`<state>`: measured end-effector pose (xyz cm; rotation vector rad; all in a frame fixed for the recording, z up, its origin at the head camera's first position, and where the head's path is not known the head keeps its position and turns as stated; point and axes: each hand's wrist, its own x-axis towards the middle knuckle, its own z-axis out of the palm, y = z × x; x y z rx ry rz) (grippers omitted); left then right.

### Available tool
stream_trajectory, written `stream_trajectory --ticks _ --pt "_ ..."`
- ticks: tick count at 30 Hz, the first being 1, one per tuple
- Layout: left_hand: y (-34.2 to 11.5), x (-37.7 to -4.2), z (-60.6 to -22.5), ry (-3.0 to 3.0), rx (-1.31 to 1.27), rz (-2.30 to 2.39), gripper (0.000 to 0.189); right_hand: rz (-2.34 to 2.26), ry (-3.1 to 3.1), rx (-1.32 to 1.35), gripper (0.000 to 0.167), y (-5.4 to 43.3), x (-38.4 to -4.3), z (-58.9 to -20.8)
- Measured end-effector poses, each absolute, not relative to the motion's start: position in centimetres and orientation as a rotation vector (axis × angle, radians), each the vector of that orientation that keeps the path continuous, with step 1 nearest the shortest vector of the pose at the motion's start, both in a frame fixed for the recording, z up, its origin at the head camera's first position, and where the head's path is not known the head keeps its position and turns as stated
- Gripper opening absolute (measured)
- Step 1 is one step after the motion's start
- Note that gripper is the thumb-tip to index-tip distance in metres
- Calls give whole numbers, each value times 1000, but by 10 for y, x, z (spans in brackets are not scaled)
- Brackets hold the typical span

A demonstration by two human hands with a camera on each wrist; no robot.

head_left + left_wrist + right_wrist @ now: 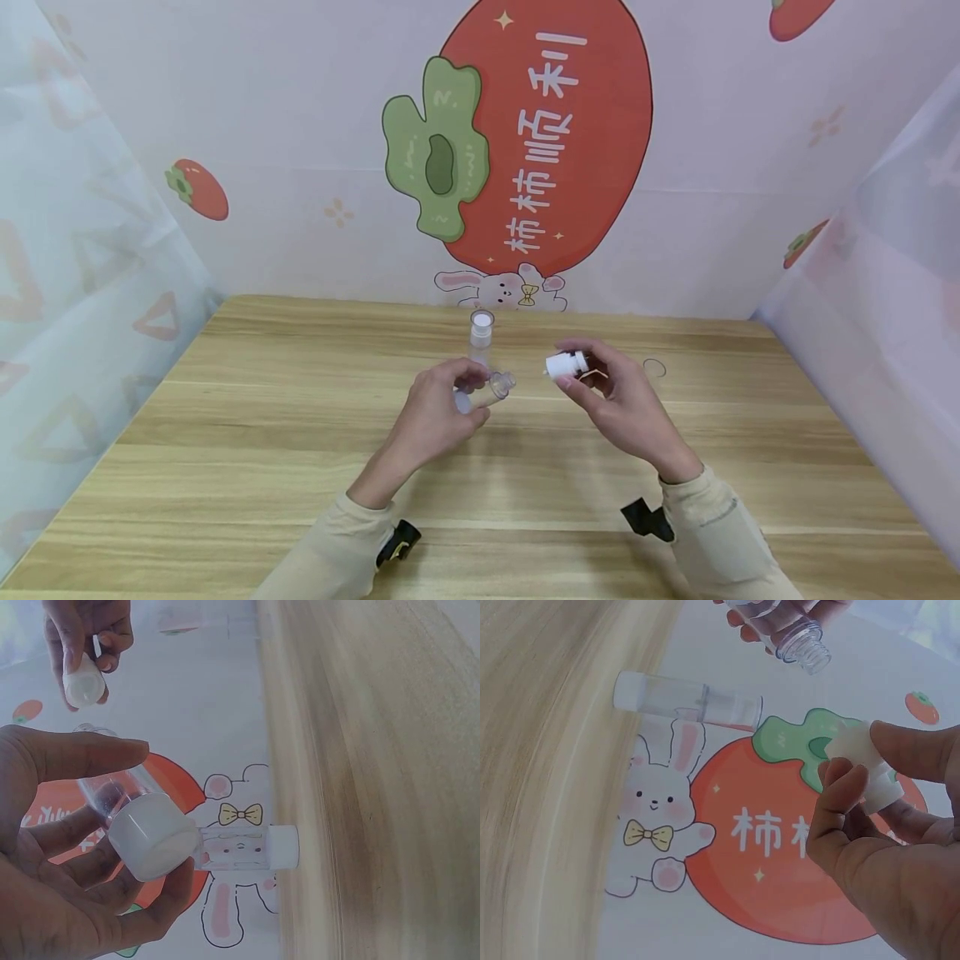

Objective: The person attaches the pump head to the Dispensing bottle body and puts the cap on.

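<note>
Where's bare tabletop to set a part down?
Free: pale wooden table between the left hand and the white patterned sheet at left; also between the two black wrist pieces. Crowded: just beyond the left hand, where the upright clear plastic bottle stands.

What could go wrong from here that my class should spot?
1. The clear, plastic-looking bottle with a white base is tilted with its threaded mouth uncovered; any contents might spill.
2. The right hand pinches the white, plastic-looking cylinder lightly by its sides, perhaps, so it could slip.
3. The left hand seems close to the upright clear cylindrical container and might knock it over.
</note>
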<state>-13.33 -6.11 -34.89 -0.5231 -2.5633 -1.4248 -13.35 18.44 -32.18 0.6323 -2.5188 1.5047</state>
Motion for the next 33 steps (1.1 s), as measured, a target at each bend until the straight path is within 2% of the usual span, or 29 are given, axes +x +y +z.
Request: stream_trajectory --ticks 7,18,33 --pt "-61 -133 -349 -2570 -517 -1410 36 1481 -2494 715 31 184 -133 -323" --pt "-60 -133 -347 -2575 -530 -1399 35 1443 -2482 823 36 185 -133 -323" --pt "-58 -133 -351 -2632 -637 -1371 35 1460 -2477 863 34 182 -131 -324"
